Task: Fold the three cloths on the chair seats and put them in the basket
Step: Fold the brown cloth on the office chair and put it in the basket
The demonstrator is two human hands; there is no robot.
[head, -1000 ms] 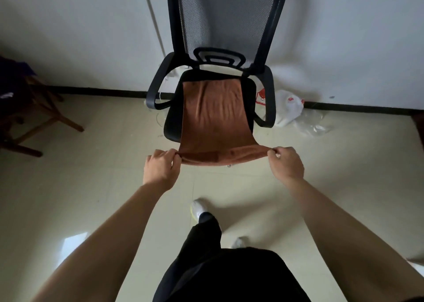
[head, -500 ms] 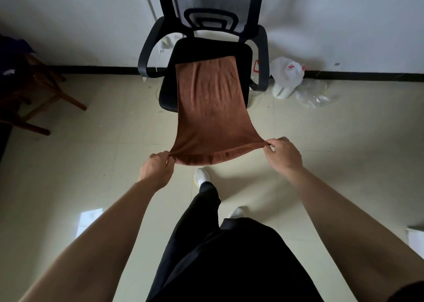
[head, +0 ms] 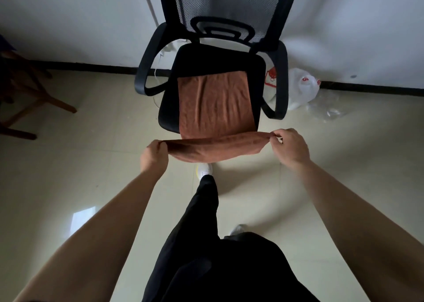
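Cloth [head: 215,104]: brown, spread over the seat at frame centre, near edge lifted off the front.
Left hand [head: 154,155]: pinches the near left corner.
Right hand [head: 291,147]: pinches the near right corner.
Chair [head: 206,58]: black, mesh back, top centre.
Bag [head: 302,88]: white, just right of the chair.

Left hand [head: 153,156], right hand [head: 291,147] carried cloth [head: 215,104] edge toward seat [head: 220,58]; seemingly doubling.

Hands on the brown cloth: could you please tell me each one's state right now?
Left hand: closed, pinching the near left corner of the brown cloth.
Right hand: closed, pinching its near right corner.
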